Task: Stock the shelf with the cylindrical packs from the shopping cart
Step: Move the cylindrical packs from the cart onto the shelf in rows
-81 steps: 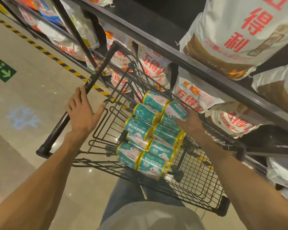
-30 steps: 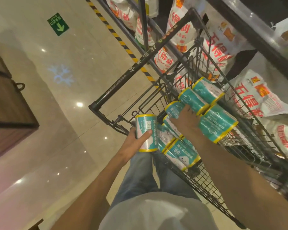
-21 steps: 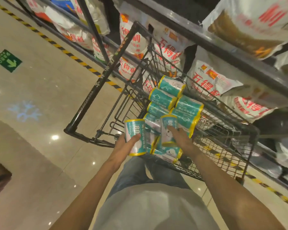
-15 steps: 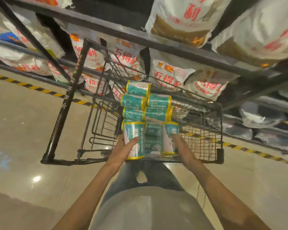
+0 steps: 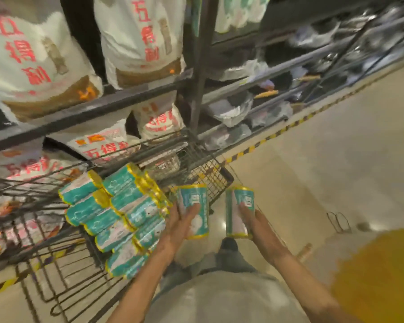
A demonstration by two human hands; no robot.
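Two packs, smooth teal cylinders rimmed in yellow, are now lifted clear of the cart: the left hand (image 5: 181, 226) grips one pack (image 5: 194, 209), the right hand (image 5: 258, 226) the other pack (image 5: 239, 209). Left of the left hand, about ten remain stacked in the wire cart (image 5: 203, 169).

The head view is dim and warm-toned, smeared throughout by motion blur. The red print on the white sacks (image 5: 40, 64) at ten o'clock breaks into blocky artefacts. The floor (image 5: 336, 164) at three o'clock is the brightest area, with a small glare spot near centre. The shelf rack (image 5: 336, 50) at one o'clock sinks into shadow. Straight lines bow toward the edges. An orange haze covers five o'clock.
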